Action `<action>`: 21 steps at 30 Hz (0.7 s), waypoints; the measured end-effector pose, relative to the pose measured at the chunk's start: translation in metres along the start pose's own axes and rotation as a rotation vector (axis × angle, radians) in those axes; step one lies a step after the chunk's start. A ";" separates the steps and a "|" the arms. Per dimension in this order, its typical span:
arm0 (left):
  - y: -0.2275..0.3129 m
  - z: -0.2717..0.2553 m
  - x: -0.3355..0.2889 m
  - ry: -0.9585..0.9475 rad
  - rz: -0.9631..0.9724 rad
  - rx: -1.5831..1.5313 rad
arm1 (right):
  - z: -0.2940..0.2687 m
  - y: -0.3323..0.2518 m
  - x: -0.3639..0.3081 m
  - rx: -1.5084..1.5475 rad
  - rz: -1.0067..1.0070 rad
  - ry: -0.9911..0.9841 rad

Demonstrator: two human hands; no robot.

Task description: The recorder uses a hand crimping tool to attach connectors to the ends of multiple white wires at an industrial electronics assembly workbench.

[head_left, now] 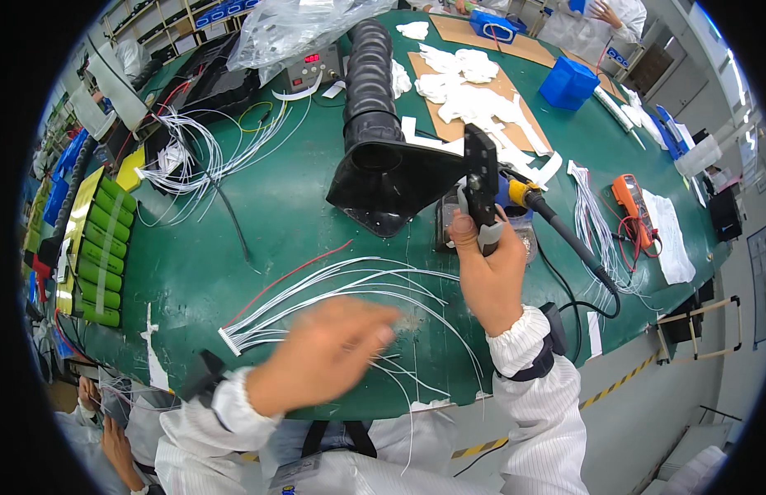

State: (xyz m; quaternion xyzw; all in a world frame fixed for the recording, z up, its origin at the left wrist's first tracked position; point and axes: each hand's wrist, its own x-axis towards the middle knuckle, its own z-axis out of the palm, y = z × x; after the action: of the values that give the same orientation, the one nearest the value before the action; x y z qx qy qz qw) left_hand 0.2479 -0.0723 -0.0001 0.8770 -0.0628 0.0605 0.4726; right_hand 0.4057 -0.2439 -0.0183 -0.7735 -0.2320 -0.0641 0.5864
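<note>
My right hand (492, 276) is closed around a black hand tool with light grey grips (482, 177), which looks like a wire stripper. It is raised above the bench, close to a soldering iron (552, 216) with a yellow collar and blue part. My left hand (323, 351) is smeared by motion, so whether its fingers pinch anything does not show. Beneath and beside it lies a bundle of white wires (341, 285) fanning out from a white connector (229, 340). One red wire (288, 280) runs from the same connector.
A black fume hose with a flared hood (383, 177) stands ahead. At left are green battery cells (102, 256) and another white wire bundle (181, 140). To the right lie an orange multimeter (633, 206) and more wires (591, 219). White gloves (469, 87) lie on cardboard; other people work nearby.
</note>
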 end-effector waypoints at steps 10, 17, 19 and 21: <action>-0.069 -0.030 0.017 0.496 -0.043 0.520 | 0.006 0.009 -0.001 -0.045 0.047 -0.043; -0.067 -0.019 0.015 0.414 0.122 0.664 | 0.003 0.007 -0.003 -0.214 0.049 -0.082; -0.069 -0.017 0.015 0.402 0.182 0.761 | 0.004 0.006 -0.005 -0.207 0.102 -0.094; -0.066 -0.014 0.016 0.406 0.173 0.762 | 0.005 0.008 -0.007 -0.131 0.084 -0.083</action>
State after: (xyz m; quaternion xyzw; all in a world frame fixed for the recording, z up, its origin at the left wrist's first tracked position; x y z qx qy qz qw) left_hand 0.2742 -0.0255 -0.0438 0.9504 -0.0152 0.2899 0.1114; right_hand 0.4019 -0.2431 -0.0289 -0.8211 -0.2189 -0.0221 0.5267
